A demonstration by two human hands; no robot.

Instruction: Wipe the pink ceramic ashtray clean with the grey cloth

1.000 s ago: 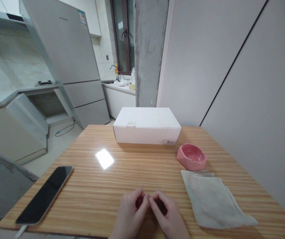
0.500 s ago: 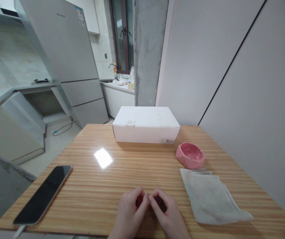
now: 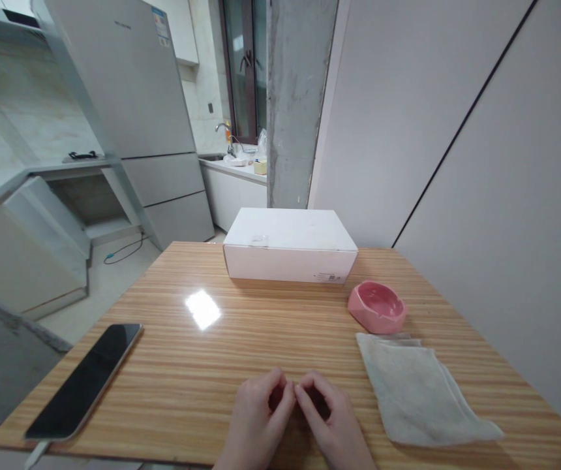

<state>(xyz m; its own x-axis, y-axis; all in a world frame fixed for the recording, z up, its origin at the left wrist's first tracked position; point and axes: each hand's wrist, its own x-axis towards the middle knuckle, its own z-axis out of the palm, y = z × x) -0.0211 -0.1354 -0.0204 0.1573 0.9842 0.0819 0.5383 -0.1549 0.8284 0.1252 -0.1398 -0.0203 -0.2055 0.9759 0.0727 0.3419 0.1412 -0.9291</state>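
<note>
At the near middle of the table, my left hand [image 3: 259, 412] and my right hand [image 3: 330, 414] meet at the fingertips. Each is closed in a pinch, thumb against curled fingers. What lies between the fingertips, if anything, is too small to make out. To the right of my right hand lies a folded pale grey cloth [image 3: 424, 391], apart from it. Just behind the cloth sits a pink faceted ashtray [image 3: 377, 316] with a notched rim.
A closed white box [image 3: 290, 261] stands at the back of the wooden table [image 3: 177, 385]. On the left lies a black-screened phone [image 3: 87, 378] with a white cable [image 3: 37, 454]. A pale wall [image 3: 520, 215] runs along the right. Beyond are a refrigerator [image 3: 124, 85] and a sink counter.
The camera view has shifted slightly. My hands keep the same pinched pose, and the things on the table have not moved.
</note>
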